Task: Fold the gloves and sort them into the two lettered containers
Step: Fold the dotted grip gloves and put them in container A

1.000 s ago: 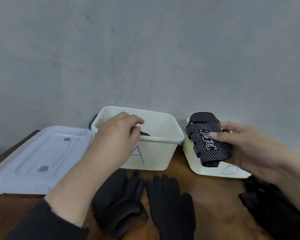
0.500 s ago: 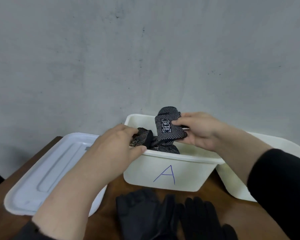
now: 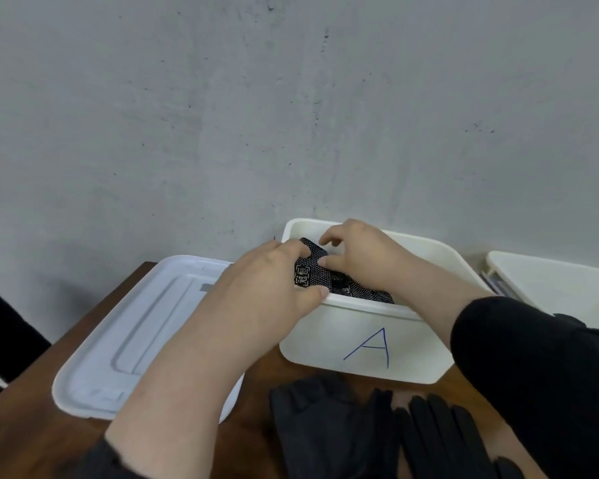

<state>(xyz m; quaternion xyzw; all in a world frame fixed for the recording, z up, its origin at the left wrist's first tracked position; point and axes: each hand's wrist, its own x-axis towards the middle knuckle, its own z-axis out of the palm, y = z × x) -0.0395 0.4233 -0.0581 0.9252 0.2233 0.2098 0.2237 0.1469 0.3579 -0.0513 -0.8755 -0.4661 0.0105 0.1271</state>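
- The left hand reaches forward from a bare forearm, fingers curled, thumb tip pressed at the front.
- The right hand reaches in from a dark sleeve, fingers bent downward, thumb pointing left.

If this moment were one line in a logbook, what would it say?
step: placing | left hand: grips dotted glove | right hand: pinches same glove | place: container A | waiting: black gloves on table

Container A crowded by both hands
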